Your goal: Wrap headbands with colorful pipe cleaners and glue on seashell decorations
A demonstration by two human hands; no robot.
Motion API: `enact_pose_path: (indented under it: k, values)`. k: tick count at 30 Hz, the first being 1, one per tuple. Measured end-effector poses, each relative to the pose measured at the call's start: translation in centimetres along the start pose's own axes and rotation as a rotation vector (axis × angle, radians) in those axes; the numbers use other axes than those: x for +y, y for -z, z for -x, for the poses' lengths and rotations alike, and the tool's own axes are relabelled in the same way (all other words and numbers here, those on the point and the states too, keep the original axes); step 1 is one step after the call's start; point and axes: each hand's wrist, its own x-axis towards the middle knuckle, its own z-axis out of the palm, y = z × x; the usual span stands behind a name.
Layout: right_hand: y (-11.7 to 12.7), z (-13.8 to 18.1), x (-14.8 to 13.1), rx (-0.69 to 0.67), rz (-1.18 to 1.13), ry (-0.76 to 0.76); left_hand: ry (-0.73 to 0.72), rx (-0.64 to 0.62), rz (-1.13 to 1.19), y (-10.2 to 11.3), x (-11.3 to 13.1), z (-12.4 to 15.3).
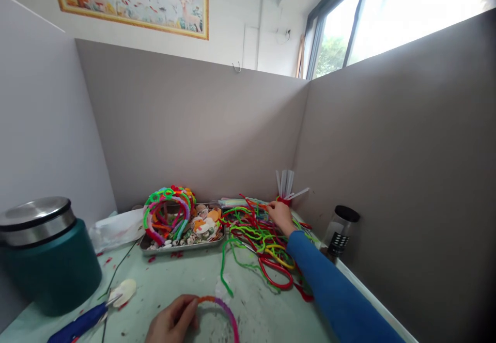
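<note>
My left hand (pixel 172 320) rests near the front edge of the table, fingers closed on one end of a curved band wrapped in orange and purple pipe cleaner (pixel 225 309). My right hand (pixel 281 216), in a blue sleeve, reaches far out into a tangled heap of red, green and yellow pipe cleaners (pixel 258 239). Its fingers are curled down among the strands at the back of the heap; whether they grip one I cannot make out.
A metal tray (pixel 182 247) at the back holds several wrapped headbands (pixel 168 211) and shells. A dark green lidded pot (pixel 44 252) stands left, a blue glue gun (pixel 79 325) front left, a black-capped jar (pixel 341 232) right. Grey partitions enclose the table.
</note>
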Motion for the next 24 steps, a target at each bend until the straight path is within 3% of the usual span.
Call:
enact_pose_path:
  k: [7, 10, 15, 18, 20, 24]
  values:
    - [3.3, 5.3, 0.4, 0.219, -0.203, 0.035, -0.069, 0.042, -0.145, 0.1, 0.2, 0.5]
    - [3.6, 7.0, -0.5, 0.233, -0.334, 0.048, -0.135, 0.075, -0.197, 0.1, 0.5, 0.7]
    - [1.9, 11.2, -4.5, -0.014, -0.599, 0.106, -0.277, 0.092, -0.302, -0.1, 0.5, 1.1]
    - [-0.1, 15.0, -7.3, -0.354, -0.863, 0.092, -0.307, 0.136, -0.299, -0.2, 0.6, 1.3]
    - [-1.5, 17.4, -8.6, -0.507, -0.949, 0.109, -0.281, 0.185, -0.213, -0.1, 0.7, 1.2]
    - [-3.7, 20.3, -9.6, -0.552, -0.892, 0.235, -0.146, 0.271, 0.147, 0.3, 0.4, 0.6]
